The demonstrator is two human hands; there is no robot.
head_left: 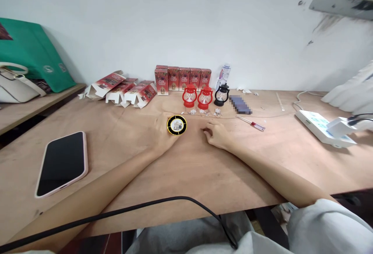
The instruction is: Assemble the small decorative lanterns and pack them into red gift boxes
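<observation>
My left hand (163, 134) is closed around a round black disc with a yellow rim (176, 125). The disc's face is turned up, with a pale centre and small parts on it that are too tiny to make out. To the right of it, my right hand (219, 135) rests low over the table, thumb and fingers curled together; what they hold, if anything, is hidden. Beyond the hands stand two red lanterns (189, 96) and a black lantern (222, 95). Small loose bits (204, 112) lie in front of them.
Red boxes (173, 78) stand along the wall, with opened boxes (140, 93) on their left. A screwdriver (254, 124) and power strip (323, 127) lie right. A phone (62, 163) is at left. A black cable (151, 202) crosses the near edge.
</observation>
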